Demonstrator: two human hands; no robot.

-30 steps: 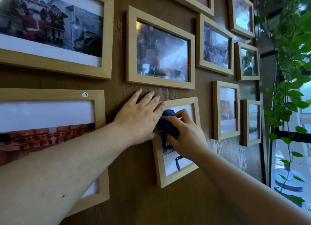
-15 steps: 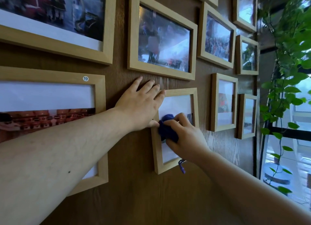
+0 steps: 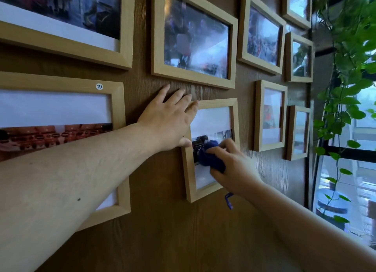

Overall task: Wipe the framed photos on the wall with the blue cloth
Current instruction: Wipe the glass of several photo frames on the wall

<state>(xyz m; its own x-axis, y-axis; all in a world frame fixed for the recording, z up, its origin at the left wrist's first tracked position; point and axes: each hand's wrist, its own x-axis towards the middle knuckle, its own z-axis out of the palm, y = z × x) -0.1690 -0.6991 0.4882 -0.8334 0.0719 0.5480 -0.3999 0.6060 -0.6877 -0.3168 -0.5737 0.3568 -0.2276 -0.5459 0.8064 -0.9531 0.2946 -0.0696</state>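
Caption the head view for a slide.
Right hand wipes a small framed photo with a bunched blue cloth while the left hand steadies its frame.

Dark brown wood-grain wall panel (image 3: 166, 227), hung all over with light wooden picture frames. Small upright frame (image 3: 188, 170) under the left hand (image 3: 165, 122), bunched blue cloth (image 3: 210, 156) pressed on its glass. Wide landscape frame (image 3: 194, 79) just above the fingertips. Large frame with a round "19" sticker (image 3: 99, 86) left of the wrist. Smaller upright frames (image 3: 257, 117) right of the right hand (image 3: 237, 169).
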